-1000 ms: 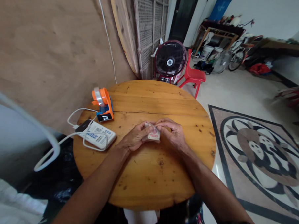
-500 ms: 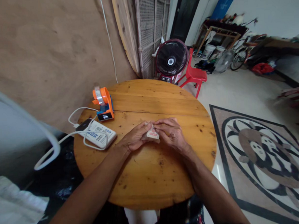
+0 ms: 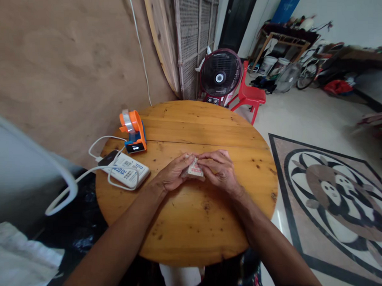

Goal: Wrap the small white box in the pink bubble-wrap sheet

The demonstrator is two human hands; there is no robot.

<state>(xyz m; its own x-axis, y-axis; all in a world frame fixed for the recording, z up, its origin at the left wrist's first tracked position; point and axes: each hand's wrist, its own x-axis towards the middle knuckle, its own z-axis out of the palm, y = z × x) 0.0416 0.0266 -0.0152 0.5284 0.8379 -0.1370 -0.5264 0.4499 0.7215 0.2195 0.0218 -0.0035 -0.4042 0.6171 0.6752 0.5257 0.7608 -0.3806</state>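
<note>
Between my two hands is a small pale box with red print (image 3: 195,170), held just above the middle of the round wooden table. My left hand (image 3: 175,173) is closed around its left side, thumb on top. On the other side, the bent fingers and thumb of my right hand (image 3: 219,169) pinch its right edge. The fingers cover much of the box, so its far side is hidden. What it contains cannot be seen.
On the round wooden table (image 3: 190,126) at left stand an orange and blue tape dispenser (image 3: 136,132) and a white printed box (image 3: 129,171) with a phone-like dark device and white cable (image 3: 108,167). Beyond are a fan (image 3: 219,76) and a red chair (image 3: 250,94).
Both hands keep their hold on the small box, with only a slight shift in its tilt. The whole view has moved a little.
</note>
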